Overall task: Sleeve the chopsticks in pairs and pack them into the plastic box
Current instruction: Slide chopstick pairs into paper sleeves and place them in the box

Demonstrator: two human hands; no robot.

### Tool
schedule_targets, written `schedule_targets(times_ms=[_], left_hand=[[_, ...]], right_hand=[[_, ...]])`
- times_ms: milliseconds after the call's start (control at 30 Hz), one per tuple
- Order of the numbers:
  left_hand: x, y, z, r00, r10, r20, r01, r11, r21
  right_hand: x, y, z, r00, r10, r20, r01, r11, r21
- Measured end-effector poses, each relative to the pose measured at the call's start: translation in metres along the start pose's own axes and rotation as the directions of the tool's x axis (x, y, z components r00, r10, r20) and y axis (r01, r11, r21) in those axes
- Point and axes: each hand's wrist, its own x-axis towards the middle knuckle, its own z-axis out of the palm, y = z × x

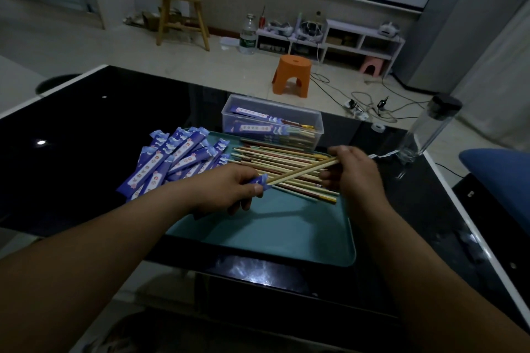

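Observation:
My left hand [229, 189] pinches a purple paper sleeve [259, 181] by its mouth. My right hand [352, 172] grips a pair of pale chopsticks [301, 173] whose tips enter that sleeve. Under them a pile of loose chopsticks [281, 157] of several colours lies across the far part of the teal tray [272, 232]. A fan of empty purple sleeves [175, 160] spreads over the tray's left edge onto the black table. Behind the tray stands the clear plastic box [272, 120] with sleeved pairs inside.
The black glass table [86, 137] has a white rim. A tall clear bottle with a black cap [427, 132] stands at the right edge, near a blue cushion [499, 178]. An orange stool [292, 74] and cables sit on the floor beyond.

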Motion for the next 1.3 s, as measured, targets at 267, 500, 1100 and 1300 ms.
schedule_targets(times_ms=[267,500,1100,1300], left_hand=[[-0.002,0.003,-0.002,1.0,0.008,0.005,-0.008,1.0,0.006],[-0.001,0.007,-0.001,1.0,-0.026,-0.016,0.026,1.0,0.018],[0.005,0.0,-0.022,0.91,-0.236,-0.34,0.083,0.909,-0.409],[0.009,-0.009,-0.033,0.902,-0.195,-0.385,0.08,0.952,-0.295]], right_hand=[[-0.008,0.011,0.024,0.971,0.022,0.236,0.019,0.986,-0.167],[-0.01,0.012,0.022,0.939,0.089,0.332,-0.066,0.995,-0.081],[0.018,0.019,0.007,0.969,0.245,0.024,-0.244,0.942,0.229],[0.022,0.025,0.008,0.975,0.206,0.082,-0.221,0.943,0.25]])
